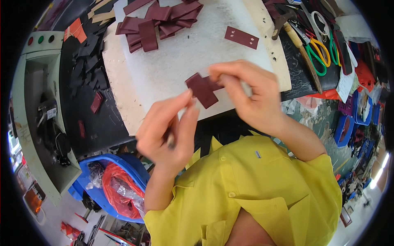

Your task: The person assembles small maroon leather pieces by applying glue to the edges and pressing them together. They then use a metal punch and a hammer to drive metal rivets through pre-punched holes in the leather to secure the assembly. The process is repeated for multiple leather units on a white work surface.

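Observation:
Two maroon leather strips cross at the middle of the board: a wider folded strip [202, 91] and a narrower one [215, 84] extending to its right. Pinched between the thumb and fingers of my right hand [252, 92] is the right end of the narrower strip. My left hand [168, 129] is closed beside the wider strip's left edge, smeared by motion. Inside its curled fingers shows a small dark, rod-like end [170, 140], its kind unclear. Whether the left fingertips touch the leather I cannot tell.
Maroon strips [150, 35] pile up on the white board [197, 49]; a punched maroon piece [241, 37] lies at right. Black scraps [90, 61] sit left. A hammer [283, 24], scissors [318, 55] and a wooden-handled tool [305, 57] lie right. A blue bin [137, 166] stands lower left.

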Tool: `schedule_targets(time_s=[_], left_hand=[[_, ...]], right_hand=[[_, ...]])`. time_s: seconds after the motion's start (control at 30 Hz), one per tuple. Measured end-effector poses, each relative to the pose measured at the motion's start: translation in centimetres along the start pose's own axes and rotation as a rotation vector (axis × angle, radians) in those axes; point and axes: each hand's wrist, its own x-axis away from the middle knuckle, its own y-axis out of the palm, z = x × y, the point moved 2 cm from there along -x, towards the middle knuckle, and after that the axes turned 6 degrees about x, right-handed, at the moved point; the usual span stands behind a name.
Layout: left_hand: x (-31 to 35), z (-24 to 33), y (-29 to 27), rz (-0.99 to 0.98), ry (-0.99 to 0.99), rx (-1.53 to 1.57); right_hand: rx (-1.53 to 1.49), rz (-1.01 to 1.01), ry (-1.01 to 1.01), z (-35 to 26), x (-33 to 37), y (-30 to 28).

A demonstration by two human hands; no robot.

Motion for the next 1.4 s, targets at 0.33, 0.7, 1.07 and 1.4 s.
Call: schedule_targets(time_s=[0.33, 0.7, 1.07, 1.4], left_hand=[[3.0, 6.7, -0.8, -0.559, -0.018, 1.585], [3.2, 6.1, -1.4, -0.476, 0.047, 1.615], [2.7, 6.0, -2.1, -0.493, 0.09, 1.359], [1.4, 2.1, -1.5, 0.024, -0.051, 0.156]], right_hand=[[0.661, -0.103, -0.201, -0.6, 0.8, 1.8], [0.383, -0.016, -0.175, -1.8, 0.7, 2.0], [-0.701, -0.204, 0.573, -2.6, 1.0, -0.6], [-0.468, -0.287, 0.276, -3.4, 1.7, 0.4]])
